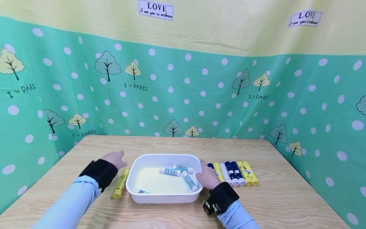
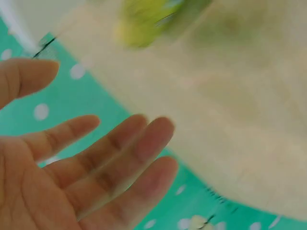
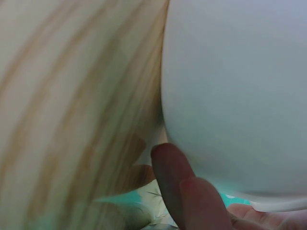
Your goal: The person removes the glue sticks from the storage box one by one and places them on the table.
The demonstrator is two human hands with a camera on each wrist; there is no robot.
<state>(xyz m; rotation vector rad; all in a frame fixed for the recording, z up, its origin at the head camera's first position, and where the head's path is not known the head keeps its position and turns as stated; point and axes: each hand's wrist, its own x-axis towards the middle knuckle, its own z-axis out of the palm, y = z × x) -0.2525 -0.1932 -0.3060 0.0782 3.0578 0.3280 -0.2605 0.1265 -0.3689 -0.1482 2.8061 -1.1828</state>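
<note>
A white plastic basin (image 1: 164, 198) stands on the wooden table with several white-and-teal glue sticks (image 1: 189, 181) inside. My right hand (image 1: 208, 176) grips its right rim; in the right wrist view those fingers (image 3: 204, 201) lie against the basin's outer wall (image 3: 235, 96). My left hand (image 1: 115, 159) is in the air just left of the basin, above the far end of a yellow glue stick (image 1: 120, 184). The left wrist view shows this hand (image 2: 96, 172) with fingers spread and nothing in them, the yellow stick (image 2: 144, 24) blurred beyond.
Right of the basin, a row of yellow, dark blue and white glue sticks (image 1: 236, 173) lies side by side on the table (image 1: 274, 197). A green and yellow patterned curtain (image 1: 186, 79) hangs behind the table and along both sides.
</note>
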